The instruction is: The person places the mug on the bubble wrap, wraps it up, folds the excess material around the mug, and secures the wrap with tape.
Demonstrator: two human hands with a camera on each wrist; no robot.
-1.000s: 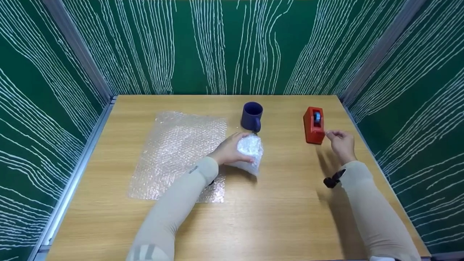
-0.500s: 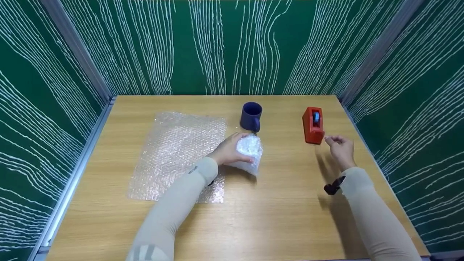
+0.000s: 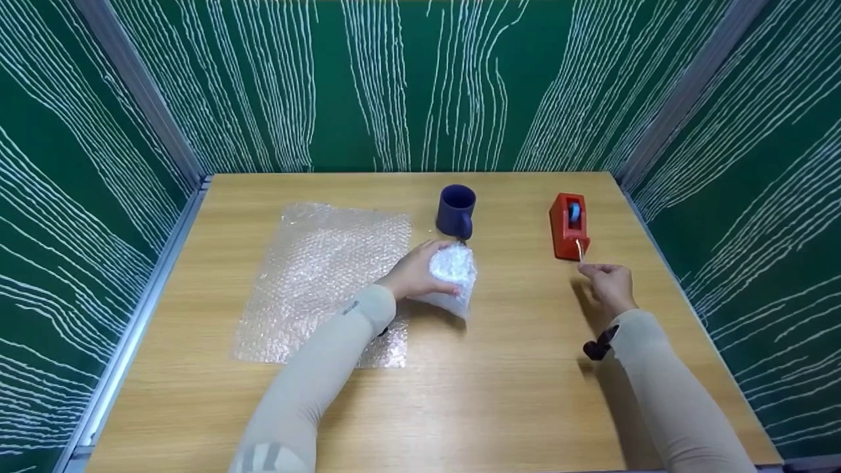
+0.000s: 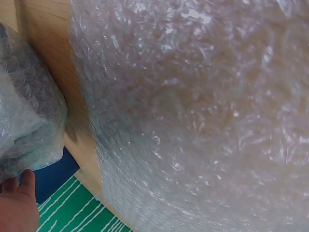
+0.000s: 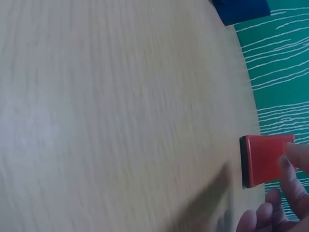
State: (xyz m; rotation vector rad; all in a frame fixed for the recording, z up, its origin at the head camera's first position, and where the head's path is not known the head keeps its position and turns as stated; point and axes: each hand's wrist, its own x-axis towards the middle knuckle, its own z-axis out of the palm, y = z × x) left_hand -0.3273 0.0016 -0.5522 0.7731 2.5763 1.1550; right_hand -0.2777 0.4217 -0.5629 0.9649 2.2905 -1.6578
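Note:
My left hand [image 3: 414,272] grips a bundle rolled in bubble wrap [image 3: 454,264] near the middle of the table, thumb on the near side; the wrap hides what is inside. In the left wrist view the bundle [image 4: 29,101] shows its layered wrap above the fingers [image 4: 28,186]. On the right, a red tape dispenser [image 3: 560,230] holds a roll with a blue core. A short strip of clear tape [image 3: 580,250] runs from its front edge to my right hand [image 3: 611,287], which pinches the end between thumb and forefinger. The right wrist view shows the dispenser's red side [image 5: 264,157] beside the fingertips.
A dark blue mug [image 3: 449,213] stands just behind the bundle, handle toward me. To the left, a flat bubble wrap sheet [image 3: 315,282] lies on the wooden table [image 3: 499,394]. Green walls with white lines [image 3: 328,85] enclose the back and sides.
My right hand has drawn back from the dispenser's front edge toward me and slightly left, and a strip of tape now shows between them. The left hand and bundle have stayed put.

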